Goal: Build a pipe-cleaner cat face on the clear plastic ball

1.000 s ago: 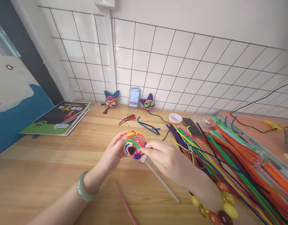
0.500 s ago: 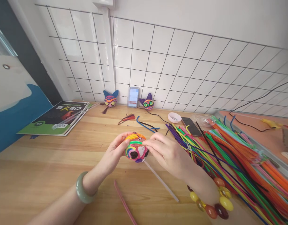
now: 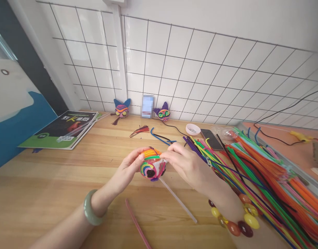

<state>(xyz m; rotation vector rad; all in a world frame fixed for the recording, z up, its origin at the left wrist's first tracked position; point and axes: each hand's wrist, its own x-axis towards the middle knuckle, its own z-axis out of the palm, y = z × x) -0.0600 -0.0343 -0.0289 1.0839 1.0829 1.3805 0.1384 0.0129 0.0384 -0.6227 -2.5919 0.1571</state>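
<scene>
Head view: round multicoloured fuzzy-stem ornament (image 3: 153, 167) held over the pale wooden desk (image 3: 107, 211), left hand (image 3: 129, 167) clamped on its side, right hand (image 3: 187, 165) pinching one end of the green fuzzy strip (image 3: 151, 157) across it; strip could slip askew if that pinch loosens early.

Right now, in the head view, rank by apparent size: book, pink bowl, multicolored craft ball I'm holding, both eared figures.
Book
Multicolored craft ball
Blue-eared figure, purple-eared figure: too alike to rank
Pink bowl

Craft piece (image 3: 152, 166) — partly hidden, screen (image 3: 148, 106) — blurred
</scene>
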